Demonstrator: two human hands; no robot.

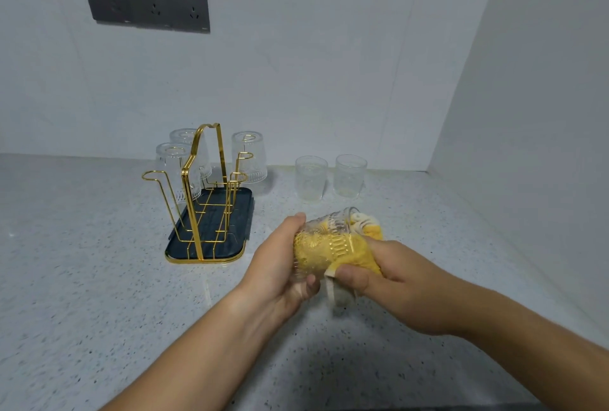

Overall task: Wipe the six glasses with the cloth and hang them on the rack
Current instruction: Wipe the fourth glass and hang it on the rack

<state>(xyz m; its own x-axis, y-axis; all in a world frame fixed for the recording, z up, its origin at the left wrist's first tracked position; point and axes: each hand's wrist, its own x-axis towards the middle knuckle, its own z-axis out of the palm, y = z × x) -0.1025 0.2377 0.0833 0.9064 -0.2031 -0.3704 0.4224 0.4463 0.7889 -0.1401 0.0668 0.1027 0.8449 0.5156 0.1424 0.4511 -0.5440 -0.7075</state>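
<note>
**Step in hand.** Wiping; fourth of six by count, a judgement from the layout. The held glass (333,232) lies on its side above the table (99,279), just below frame centre, mouth toward 1 o'clock. The yellow cloth (359,255) is stuffed inside it and spills out at the rim.

**Stock.** The rack (204,186), gold wire on a dark tray, stands at 10 o'clock of the hands. Hung glasses (249,157): three, mouth down, on the far pegs. Standing glasses (310,178): two, upright on the table at 12 o'clock, side by side, apart from the rack.

**Fingers.**
- Left hand (280,265): curled round the base end of the held glass, thumb on top, fingers (311,282) beneath.
- Right hand (385,279): closed on the cloth at the mouth end, thumb pinching a fold. Whether it also touches the glass wall cannot be told.

**Next move, as judged.** Draw the cloth out, turn the glass mouth down and carry it toward 10 o'clock. Lower it over one of the near pegs, which are bare, keeping clear of the hung glasses.
</note>
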